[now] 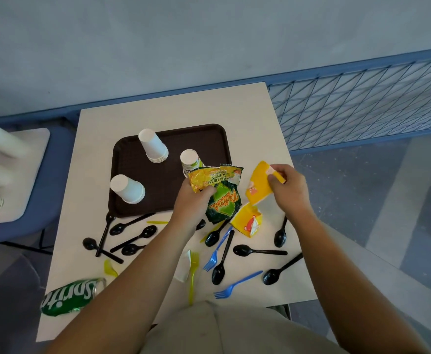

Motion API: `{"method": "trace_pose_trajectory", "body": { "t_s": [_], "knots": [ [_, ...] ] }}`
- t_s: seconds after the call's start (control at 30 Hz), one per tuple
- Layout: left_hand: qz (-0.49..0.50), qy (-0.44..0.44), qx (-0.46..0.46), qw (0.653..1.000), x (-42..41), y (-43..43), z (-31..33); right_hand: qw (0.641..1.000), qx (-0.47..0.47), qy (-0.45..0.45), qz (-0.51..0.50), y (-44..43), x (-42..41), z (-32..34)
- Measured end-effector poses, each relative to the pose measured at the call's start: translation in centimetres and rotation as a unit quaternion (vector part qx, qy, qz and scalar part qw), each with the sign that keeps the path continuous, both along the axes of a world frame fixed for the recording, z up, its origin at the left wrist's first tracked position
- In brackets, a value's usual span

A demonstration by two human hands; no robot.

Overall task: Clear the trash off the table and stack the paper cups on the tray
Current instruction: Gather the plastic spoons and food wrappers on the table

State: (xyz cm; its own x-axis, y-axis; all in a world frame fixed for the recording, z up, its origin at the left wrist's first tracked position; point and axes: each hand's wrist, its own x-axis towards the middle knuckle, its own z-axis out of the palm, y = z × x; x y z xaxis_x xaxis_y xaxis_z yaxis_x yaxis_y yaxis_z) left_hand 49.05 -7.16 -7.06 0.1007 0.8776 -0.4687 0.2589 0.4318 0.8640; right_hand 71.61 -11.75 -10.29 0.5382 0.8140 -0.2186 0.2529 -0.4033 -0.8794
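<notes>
My left hand (191, 200) grips a crumpled green and yellow chip bag (222, 198) just off the near right corner of the dark brown tray (132, 159). My right hand (288, 187) pinches a yellow carton wrapper (258, 185) above the table. A second yellow carton (247, 221) lies below it. On the tray stand two upside-down stacks of white paper cups (153, 146) (127, 189) and one printed cup (190, 160), partly hidden by the bag.
Several black spoons (258, 251), blue forks (235, 284) and a yellow fork (192, 277) lie scattered on the white table (247, 118). A green Sprite can (71, 297) lies at the near left edge. A blue mesh rail (362, 106) runs at the right; more cups sit on a side table (17, 175) at the left.
</notes>
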Motion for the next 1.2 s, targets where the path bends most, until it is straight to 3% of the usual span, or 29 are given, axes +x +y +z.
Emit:
{"method": "trace_pose_trajectory", "body": {
  "t_s": [0.13,0.27,0.4,0.53,0.8,0.9,1.03,1.2],
  "knots": [
    [0.017,-0.024,-0.022,0.999,0.2,-0.4,0.0,0.988,0.075,0.134,0.033,-0.8,-2.6,1.9],
    [0.016,-0.086,-0.052,0.995,0.6,-0.6,0.6,0.983,0.065,0.165,0.054,-1.1,-4.8,1.6],
    [-0.024,-0.139,-0.072,0.987,0.8,-1.1,1.0,0.986,0.045,0.138,0.081,-1.2,-5.9,1.2],
    [-0.069,-0.081,0.000,0.994,0.6,-1.7,0.6,0.994,0.047,0.043,0.090,-1.3,-6.0,1.5],
    [-0.024,-0.041,0.019,0.999,0.5,-1.9,-0.3,0.987,0.081,-0.085,0.109,-2.0,-3.0,1.2],
    [-0.034,-0.041,0.015,0.998,0.3,-1.6,-0.4,0.976,0.000,-0.163,0.145,-3.1,0.7,-0.5],
    [-0.036,-0.055,0.011,0.998,0.6,-1.7,-0.6,0.909,-0.202,-0.266,0.248,-5.0,4.6,-4.6],
    [-0.041,-0.070,0.006,0.997,1.1,-2.0,-1.0,0.865,-0.263,-0.300,0.306,-6.9,5.6,-7.7]
  ]
}}
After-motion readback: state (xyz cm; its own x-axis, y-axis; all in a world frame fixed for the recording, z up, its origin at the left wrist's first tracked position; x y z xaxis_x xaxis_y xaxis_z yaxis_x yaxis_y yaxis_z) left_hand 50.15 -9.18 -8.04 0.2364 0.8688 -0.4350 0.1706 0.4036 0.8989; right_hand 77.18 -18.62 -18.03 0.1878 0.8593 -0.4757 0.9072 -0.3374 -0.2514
